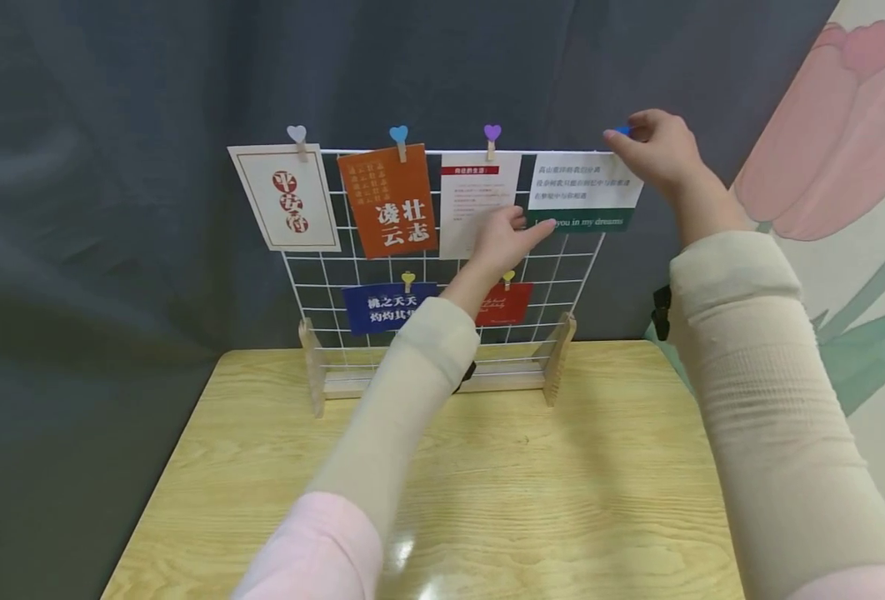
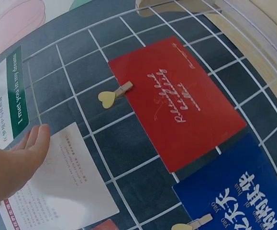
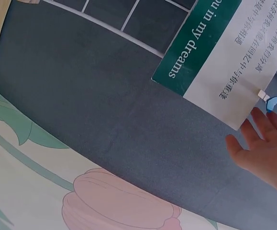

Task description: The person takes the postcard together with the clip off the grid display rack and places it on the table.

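A white and green card (image 1: 581, 192) hangs at the top right of a white wire grid (image 1: 555, 271). A blue heart clip (image 3: 271, 101) sits on its top edge. My right hand (image 1: 660, 150) is at that clip, fingertips right beside the heart and thumb apart from them in the right wrist view. My left hand (image 1: 502, 242) reaches in front of the grid with loose fingers, its thumb overlapping the card's lower green band. Behind the left hand hangs a white card with a red heading (image 1: 480, 187), under a purple heart clip (image 1: 492, 133).
A white card with red characters (image 1: 292, 200) and an orange card (image 1: 387, 200) hang at the upper left. Lower down are a blue card (image 2: 234, 187) and a red card (image 2: 176, 103) with yellow heart clips. Wooden feet (image 1: 560, 358) hold the grid on a wooden table (image 1: 525, 483).
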The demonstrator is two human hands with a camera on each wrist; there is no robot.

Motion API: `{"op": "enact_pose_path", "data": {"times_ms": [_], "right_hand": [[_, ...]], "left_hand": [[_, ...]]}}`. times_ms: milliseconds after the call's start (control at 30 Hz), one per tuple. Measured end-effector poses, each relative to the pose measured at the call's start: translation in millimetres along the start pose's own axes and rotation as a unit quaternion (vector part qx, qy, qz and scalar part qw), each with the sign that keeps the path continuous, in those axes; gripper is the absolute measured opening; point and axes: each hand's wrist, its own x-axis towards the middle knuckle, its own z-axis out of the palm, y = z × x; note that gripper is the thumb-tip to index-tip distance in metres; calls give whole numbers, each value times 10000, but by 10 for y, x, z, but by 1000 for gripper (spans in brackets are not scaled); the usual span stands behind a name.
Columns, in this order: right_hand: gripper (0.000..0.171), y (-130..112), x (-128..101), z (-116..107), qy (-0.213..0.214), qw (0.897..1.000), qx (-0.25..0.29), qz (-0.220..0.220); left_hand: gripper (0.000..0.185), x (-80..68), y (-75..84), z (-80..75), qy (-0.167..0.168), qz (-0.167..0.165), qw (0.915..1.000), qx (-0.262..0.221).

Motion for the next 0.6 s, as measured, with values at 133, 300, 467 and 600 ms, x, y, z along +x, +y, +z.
{"op": "enact_pose_path", "data": {"times_ms": [133,300,467,600], "right_hand": [[69,-3,6,30,-68,9999,103,65],[68,-18,19,70,-66,9999,93,48],[62,-22,40,85,24,9995,188,261],[55,-18,46,81,195,9982,297,490]], "left_hand": [[59,-18,15,13,86,-92,9995,-280],[57,-11,14,27,142,-86,9996,-231],[45,15,26,77,228,9,9992,-322],[34,29,58,120,199,139,9984,-512]]}}
